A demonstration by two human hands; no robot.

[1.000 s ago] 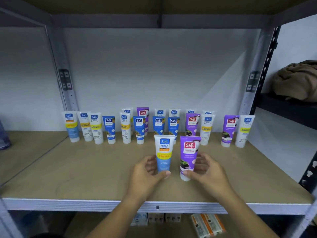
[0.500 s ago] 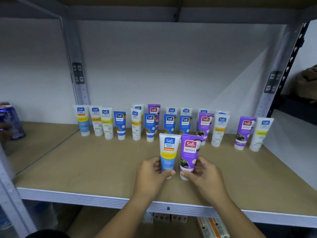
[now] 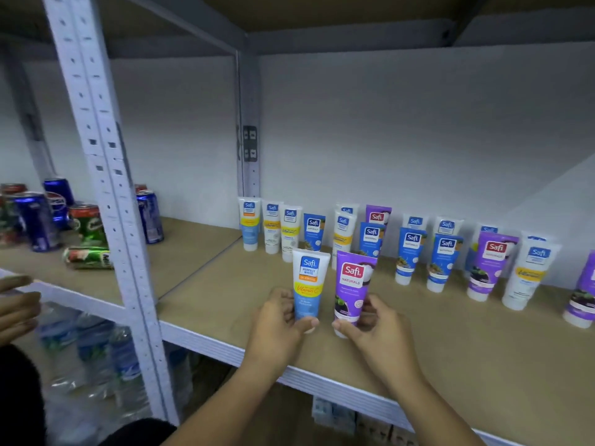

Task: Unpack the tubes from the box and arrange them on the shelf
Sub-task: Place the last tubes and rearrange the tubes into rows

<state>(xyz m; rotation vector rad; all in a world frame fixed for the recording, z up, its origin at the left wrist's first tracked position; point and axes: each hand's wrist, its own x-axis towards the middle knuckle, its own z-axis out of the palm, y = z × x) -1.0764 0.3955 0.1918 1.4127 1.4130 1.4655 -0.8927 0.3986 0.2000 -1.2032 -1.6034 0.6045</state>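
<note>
My left hand [image 3: 277, 326] grips a white and blue Safi tube [image 3: 309, 281] near its cap, thumb across the front. My right hand [image 3: 376, 329] grips a purple Safi Naturals tube [image 3: 352, 288] the same way. Both tubes stand upright, cap down, side by side on the wooden shelf [image 3: 450, 342] near its front edge. Behind them several more tubes [image 3: 412, 252] stand in rows along the back wall. The box is not in view.
A grey perforated upright post [image 3: 106, 175] divides this bay from the left one, where drink cans [image 3: 38, 220] stand and one lies on its side. Another person's hand [image 3: 16, 307] shows at the left edge. Water bottles [image 3: 96, 352] sit on the lower left shelf.
The view has swung left, bringing the post, the cans and another person's hand into sight. Both hands still hold the two tubes, which stand slightly nearer the shelf's front edge.
</note>
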